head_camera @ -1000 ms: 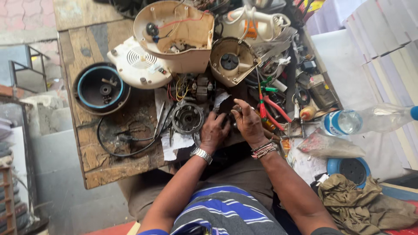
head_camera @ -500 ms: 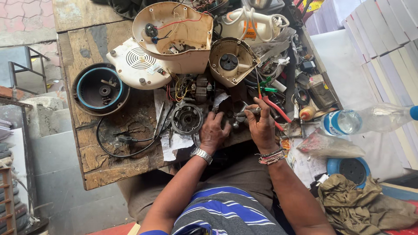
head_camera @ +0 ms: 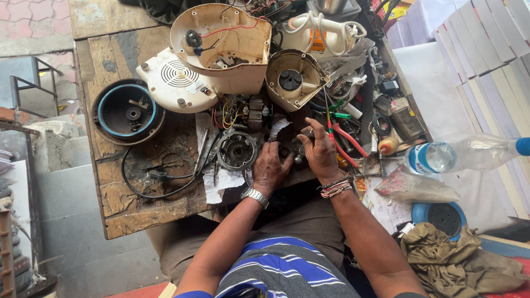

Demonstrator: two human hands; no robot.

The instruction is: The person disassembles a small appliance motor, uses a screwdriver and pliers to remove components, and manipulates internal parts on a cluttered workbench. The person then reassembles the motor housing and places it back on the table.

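lying at the far left of the wooden surface (head_camera: 118,207) as before, the round black-and-blue housing (head_camera: 127,111) has not moved, nor has the grey motor ring (head_camera: 237,150) beside it. the left hand (head_camera: 271,168) has slid slightly right since half a second ago, fingers curled down onto a small dark metal part (head_camera: 291,156) at the surface's near edge. the right hand (head_camera: 321,152) has drawn back from the red-handled pliers (head_camera: 346,140), its fingers now half open, pinching a small metal piece; what exactly, i cannot tell.
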